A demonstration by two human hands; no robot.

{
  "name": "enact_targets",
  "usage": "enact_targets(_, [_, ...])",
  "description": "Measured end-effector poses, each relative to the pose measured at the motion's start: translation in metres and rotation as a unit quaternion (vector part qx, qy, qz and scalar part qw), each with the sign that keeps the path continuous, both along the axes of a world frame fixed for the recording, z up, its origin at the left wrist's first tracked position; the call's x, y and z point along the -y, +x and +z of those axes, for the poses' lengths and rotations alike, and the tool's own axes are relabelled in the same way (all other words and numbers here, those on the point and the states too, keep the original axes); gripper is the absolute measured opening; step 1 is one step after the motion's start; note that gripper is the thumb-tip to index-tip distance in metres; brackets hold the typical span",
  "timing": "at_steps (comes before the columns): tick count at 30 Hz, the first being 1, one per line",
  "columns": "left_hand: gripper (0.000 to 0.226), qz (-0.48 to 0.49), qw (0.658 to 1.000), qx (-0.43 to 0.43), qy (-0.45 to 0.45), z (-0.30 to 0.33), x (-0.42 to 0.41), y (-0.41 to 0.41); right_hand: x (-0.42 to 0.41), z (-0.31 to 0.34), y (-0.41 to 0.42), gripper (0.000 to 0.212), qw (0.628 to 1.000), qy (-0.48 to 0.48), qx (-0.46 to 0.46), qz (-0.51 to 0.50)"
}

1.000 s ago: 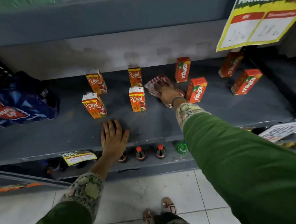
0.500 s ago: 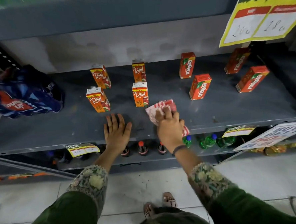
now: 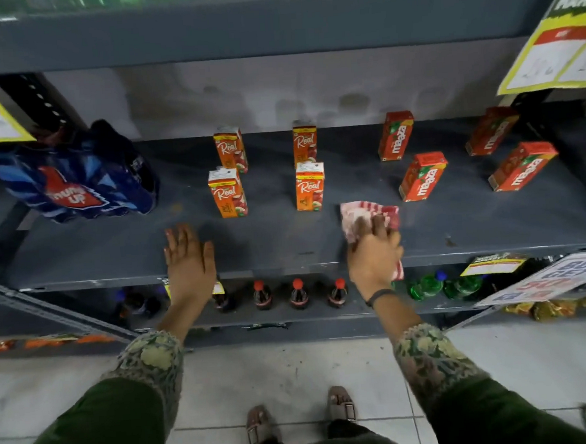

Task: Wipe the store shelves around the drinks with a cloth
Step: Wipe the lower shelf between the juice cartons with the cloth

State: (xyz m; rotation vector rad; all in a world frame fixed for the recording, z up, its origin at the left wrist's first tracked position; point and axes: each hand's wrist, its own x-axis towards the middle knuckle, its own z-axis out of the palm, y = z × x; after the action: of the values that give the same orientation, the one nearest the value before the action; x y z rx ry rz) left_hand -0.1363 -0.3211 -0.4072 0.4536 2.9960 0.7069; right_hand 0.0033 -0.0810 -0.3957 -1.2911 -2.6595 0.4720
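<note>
Four orange juice cartons marked "Real" (image 3: 228, 192) stand in two pairs on a dark grey shelf (image 3: 286, 246), just beyond and between the hands. To the far side and right of the right hand stand four red cartons marked "maaza" (image 3: 423, 176). Beyond and left of the left hand sits a blue shrink-wrapped pack reading "Thums Up" (image 3: 72, 177). Yellow-bordered price signs (image 3: 556, 54) hang at the upper corners; their handwriting is too blurred to read.

The right hand (image 3: 374, 254) presses down on a red-and-white striped cloth (image 3: 370, 217), fingers closed over it near the shelf's front edge; part of the cloth hangs off the edge beside the wrist. The left hand (image 3: 191, 259) lies flat and spread on the shelf, holding nothing, well apart from the right hand.

Bare shelf runs along the front edge between the hands and to the right of the cloth. Below the hands, on a lower shelf, stand dark red-capped bottles (image 3: 297, 293) and green bottles (image 3: 426, 285).
</note>
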Motion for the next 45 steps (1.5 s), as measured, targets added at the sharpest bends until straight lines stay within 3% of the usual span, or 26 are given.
enact_targets(3, [0.06, -0.035, 0.994, 0.001, -0.107, 0.002, 0.03, -0.028, 0.056, -0.004, -0.02, 0.054, 0.992, 0.014, 0.005, 0.122])
enact_targets(7, [0.064, -0.083, 0.984, 0.052, -0.148, 0.0, 0.045, -0.043, 0.113, -0.007, -0.037, 0.046, 0.969, 0.01, -0.05, 0.241])
enact_targets(10, [0.063, -0.098, 0.982, 0.066, -0.148, -0.004, 0.046, -0.046, 0.113, -0.009, -0.042, 0.049, 0.982, 0.042, -0.123, 0.137])
enact_targets(13, [0.063, -0.094, 0.985, 0.079, -0.123, -0.003, 0.048, -0.048, 0.098, -0.004, -0.053, 0.05, 0.997, 0.017, -0.075, 0.005])
enact_targets(15, [0.062, -0.096, 0.985, 0.082, -0.118, -0.003, 0.05, -0.049, 0.099, -0.005, -0.061, 0.047, 0.998, 0.014, -0.021, 0.061])
enact_targets(18, [0.062, -0.106, 0.984, 0.078, -0.121, -0.004, 0.051, -0.05, 0.107, -0.005, -0.062, 0.043, 0.979, -0.017, -0.016, 0.2])
enact_targets(20, [0.062, -0.107, 0.984, 0.078, -0.12, -0.005, 0.051, -0.05, 0.113, -0.004, -0.055, 0.04, 0.968, -0.066, -0.022, 0.24])
enact_targets(24, [0.062, -0.109, 0.984, 0.072, -0.119, -0.007, 0.051, -0.051, 0.111, 0.007, -0.055, 0.037, 0.975, -0.045, -0.2, 0.089])
enact_targets(26, [0.062, -0.111, 0.984, 0.069, -0.123, -0.008, 0.05, -0.05, 0.104, 0.017, -0.077, 0.04, 0.971, -0.033, -0.229, 0.065])
enact_targets(29, [0.062, -0.109, 0.984, 0.069, -0.122, -0.007, 0.05, -0.049, 0.103, 0.026, -0.117, 0.044, 0.983, -0.044, -0.157, 0.085])
enact_targets(32, [0.062, -0.108, 0.984, 0.063, -0.126, -0.007, 0.051, -0.049, 0.106, 0.02, -0.131, 0.053, 0.992, -0.063, -0.019, 0.112])
enact_targets(35, [0.062, -0.101, 0.985, 0.063, -0.124, -0.008, 0.052, -0.048, 0.105, 0.009, -0.125, 0.057, 0.988, -0.024, 0.059, 0.144])
enact_targets(41, [0.063, -0.09, 0.991, 0.046, -0.093, -0.013, 0.053, -0.049, 0.113, 0.008, -0.055, 0.041, 0.973, 0.003, 0.051, 0.227])
enact_targets(43, [0.07, -0.084, 0.995, 0.043, -0.042, -0.01, 0.055, -0.044, 0.103, 0.006, -0.028, 0.035, 0.97, -0.056, 0.037, 0.234])
enact_targets(45, [0.07, -0.113, 0.993, -0.026, 0.013, -0.003, 0.055, -0.036, 0.083, 0.008, -0.011, 0.048, 0.977, -0.107, -0.011, 0.186])
